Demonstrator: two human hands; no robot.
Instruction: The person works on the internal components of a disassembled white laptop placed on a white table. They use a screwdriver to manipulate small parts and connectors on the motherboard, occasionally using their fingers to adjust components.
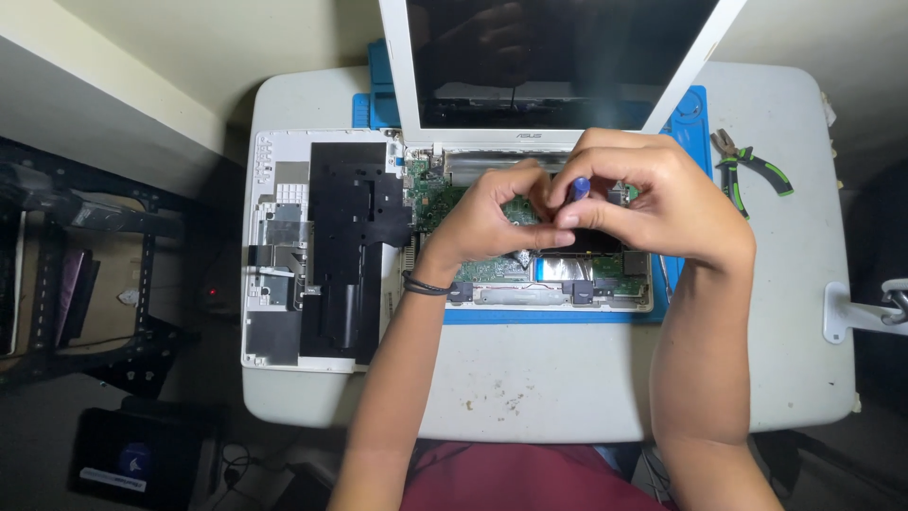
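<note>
- Blue plastic, the rounded cap of a small screwdriver handle (579, 187), shows between the fingertips of the right hand (653, 194); those fingers are curled tight round it, thumb pressed along the underside, and the shaft below is hidden.
- Beside it, the left hand (487, 218) bends its fingers in toward the same spot, fingertips touching or just beside the right thumb; whether it grips anything I cannot tell.
- A thin black band (424, 286) circles the left wrist.
- Both hands hover over the green circuit board (430, 194) inside an opened white laptop base (558, 298), whose silver foil patch (565, 270) lies just below the hands.
- The laptop's dark screen in its white frame (558, 61) stands tilted up behind the board.
- Under the laptop lies a blue work mat (695, 123), on a pale grey table (567, 378).
- Left of the base, touching it, rests the removed white cover panel with black sheeting (326, 251).
- Well apart, at the table's right side, lie pliers with green and black handles (752, 166).
</note>
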